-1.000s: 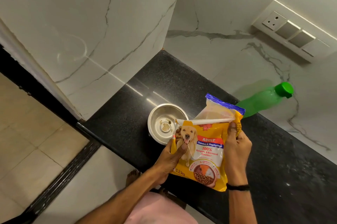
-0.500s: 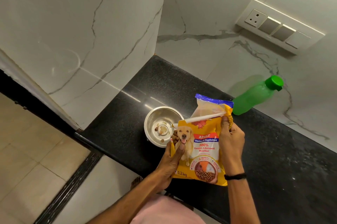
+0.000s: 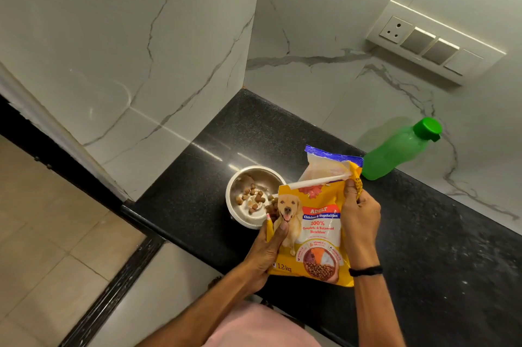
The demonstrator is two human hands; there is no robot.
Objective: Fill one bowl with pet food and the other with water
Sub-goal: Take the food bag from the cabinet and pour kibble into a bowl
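Note:
A yellow pet food bag (image 3: 313,230) with a dog picture is tilted to the left over a steel bowl (image 3: 240,214) on the black counter. Brown kibble (image 3: 252,197) lies in the bowl and more spills from the bag's open left corner. My left hand (image 3: 268,250) grips the bag's lower left edge, thumb on the front. My right hand (image 3: 360,216) pinches the bag's upper right edge. A green water bottle (image 3: 395,149) with a green cap stands behind the bag near the wall. Only one bowl is visible.
The black counter (image 3: 440,262) runs into a corner of white marble walls. A switch panel (image 3: 435,41) is mounted on the right wall above the bottle. The counter's front edge drops to a tiled floor (image 3: 42,247) at the left.
The bag has tipped further toward the bowl. The bowl went from nearly bare to holding several kibble pieces. Both hands keep their hold on the bag.

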